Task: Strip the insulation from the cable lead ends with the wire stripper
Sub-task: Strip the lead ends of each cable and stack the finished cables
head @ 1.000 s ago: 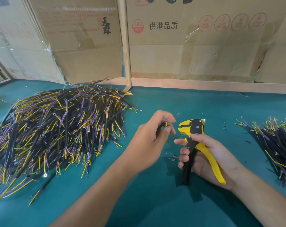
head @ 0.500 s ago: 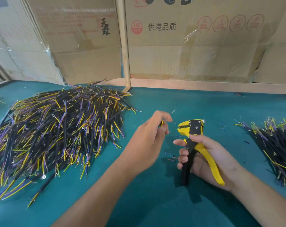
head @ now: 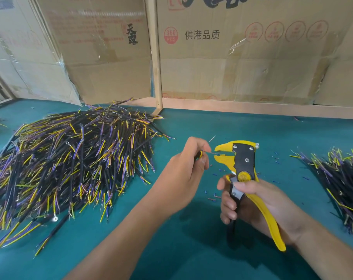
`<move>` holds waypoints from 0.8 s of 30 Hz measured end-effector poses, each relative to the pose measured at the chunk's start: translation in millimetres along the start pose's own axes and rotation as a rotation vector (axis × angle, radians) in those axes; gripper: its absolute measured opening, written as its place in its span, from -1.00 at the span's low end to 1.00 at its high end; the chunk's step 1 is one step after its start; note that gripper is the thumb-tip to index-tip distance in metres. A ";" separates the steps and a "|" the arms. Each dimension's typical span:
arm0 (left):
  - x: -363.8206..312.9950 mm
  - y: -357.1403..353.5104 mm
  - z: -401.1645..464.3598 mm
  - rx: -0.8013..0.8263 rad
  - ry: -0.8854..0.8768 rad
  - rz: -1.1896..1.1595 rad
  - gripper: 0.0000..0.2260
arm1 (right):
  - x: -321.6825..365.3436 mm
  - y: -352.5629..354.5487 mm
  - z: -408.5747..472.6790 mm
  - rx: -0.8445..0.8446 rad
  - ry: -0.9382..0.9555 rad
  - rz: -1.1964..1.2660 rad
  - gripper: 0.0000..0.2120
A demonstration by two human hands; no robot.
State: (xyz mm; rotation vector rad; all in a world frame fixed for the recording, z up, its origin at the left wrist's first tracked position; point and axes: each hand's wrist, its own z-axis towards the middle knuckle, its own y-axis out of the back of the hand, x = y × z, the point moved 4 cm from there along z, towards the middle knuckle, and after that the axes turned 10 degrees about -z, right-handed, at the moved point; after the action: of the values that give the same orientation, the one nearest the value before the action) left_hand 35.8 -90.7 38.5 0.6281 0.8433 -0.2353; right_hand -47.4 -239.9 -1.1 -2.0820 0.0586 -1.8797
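The left hand (head: 183,170) pinches a thin cable lead (head: 209,152) in its fingers, feeding the tip into the wire stripper (head: 240,158), whose handles the right hand (head: 258,205) grips. The lead looks light and floppy; best pinched close to its end.

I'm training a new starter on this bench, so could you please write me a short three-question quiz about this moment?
1. True or false: the wire stripper is held in the right hand.
2. Which hand feeds the cable lead into the stripper's mouth?
A. left hand
B. right hand
C. neither
3. Fill in: the larger cable pile lies on the person's ____ side.

Key: 1 true; 2 A; 3 left. The smaller pile lies on the right, and cut insulation scraps dot the green mat.
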 end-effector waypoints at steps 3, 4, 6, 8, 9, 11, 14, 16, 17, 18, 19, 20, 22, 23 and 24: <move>-1.1 -1.0 -0.7 0.004 0.002 0.017 -0.87 | 2.9 -4.2 -2.1 -0.006 0.013 -0.017 -0.68; -1.5 -1.3 -0.9 0.006 0.007 0.016 -0.88 | 3.1 -5.0 -2.4 -0.002 0.014 -0.024 -0.69; -2.9 -1.7 -1.0 0.011 0.007 0.012 -0.90 | 2.6 -6.4 -2.7 0.010 0.018 -0.031 -0.70; -5.1 -2.0 -1.1 0.017 0.003 0.003 -0.91 | 2.0 -7.4 -2.9 0.024 0.024 -0.034 -0.71; -6.2 -2.0 -1.1 0.022 0.003 0.001 -0.90 | 1.8 -7.6 -2.9 0.032 0.027 -0.039 -0.70; -8.0 -2.3 -1.3 0.030 0.001 0.000 -0.88 | 1.5 -8.1 -3.3 0.050 0.033 -0.051 -0.66; -9.8 -2.6 -1.6 0.037 -0.004 0.005 -0.85 | 1.5 -8.8 -3.7 0.063 0.030 -0.057 -0.60; -10.1 -2.3 -1.6 0.035 -0.003 0.005 -0.85 | 1.6 -9.1 -3.6 0.062 0.031 -0.059 -0.60; -10.1 -2.3 -1.7 0.035 0.000 0.004 -0.85 | 1.6 -9.2 -3.5 0.059 0.032 -0.057 -0.60; -10.0 -2.2 -1.7 0.037 0.005 0.002 -0.85 | 1.7 -9.3 -3.5 0.055 0.030 -0.053 -0.59; -9.9 -2.2 -1.7 0.039 0.008 0.001 -0.84 | 1.7 -9.4 -3.4 0.048 0.028 -0.051 -0.60; -9.8 -2.2 -1.8 0.041 0.011 0.002 -0.83 | 1.8 -9.8 -3.4 0.041 0.026 -0.051 -0.62; -9.2 -2.5 -1.9 0.043 0.017 0.009 -0.82 | 1.8 -10.6 -3.5 0.026 0.020 -0.055 -0.66; -8.9 -2.5 -1.8 0.042 0.020 0.014 -0.81 | 1.9 -11.1 -3.6 0.020 0.017 -0.058 -0.67; -8.5 -2.6 -1.8 0.042 0.021 0.017 -0.81 | 2.0 -11.6 -3.8 0.016 0.016 -0.060 -0.67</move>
State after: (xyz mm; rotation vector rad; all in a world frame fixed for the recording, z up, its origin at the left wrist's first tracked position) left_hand 28.0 -92.0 43.0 0.6777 0.8548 -0.2312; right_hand -53.1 -230.3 4.2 -2.0805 -0.0158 -1.9248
